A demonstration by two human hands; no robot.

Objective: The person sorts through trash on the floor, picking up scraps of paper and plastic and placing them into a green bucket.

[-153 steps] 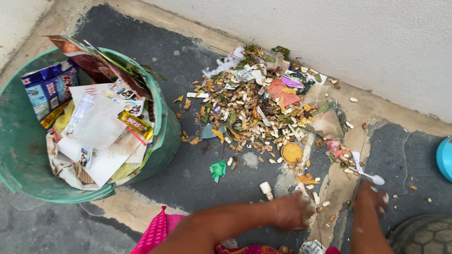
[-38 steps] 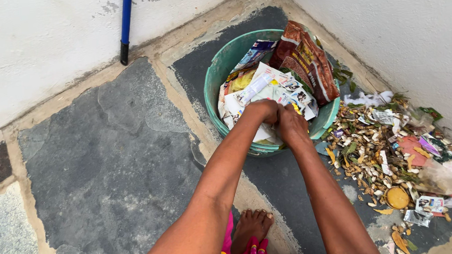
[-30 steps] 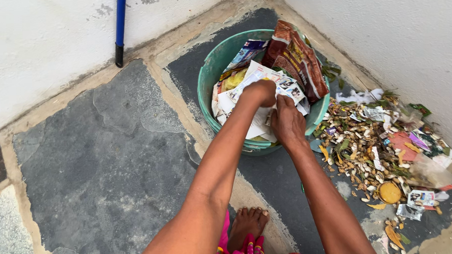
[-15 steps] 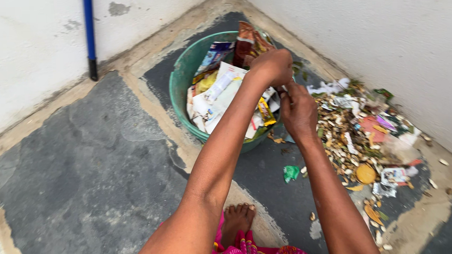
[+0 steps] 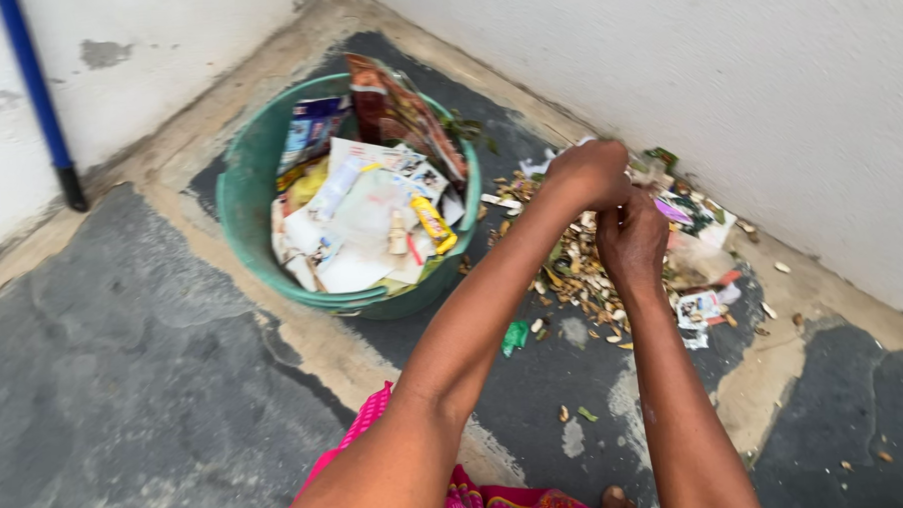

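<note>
My left hand (image 5: 594,174) and my right hand (image 5: 631,243) hover close together over a litter pile (image 5: 572,275) of shells, dry leaves and wrappers beside the wall. I see only the backs of both hands. Their fingers curl downward and are hidden, so I cannot tell whether either holds anything. To the left of the hands stands a green plastic tub (image 5: 232,207) heaped with papers, packets and a small yellow tube. A brown packet (image 5: 396,106) sticks up at the tub's far rim.
A blue pole (image 5: 36,98) leans against the white wall at the far left. A small green wrapper (image 5: 515,335) lies alone on the dark stone floor below the pile. Pink cloth (image 5: 460,499) shows at the bottom edge. The white wall runs along the right.
Both hands have left the tub and swung right, over the litter pile. The view has shifted right, so the tub now sits further left.
</note>
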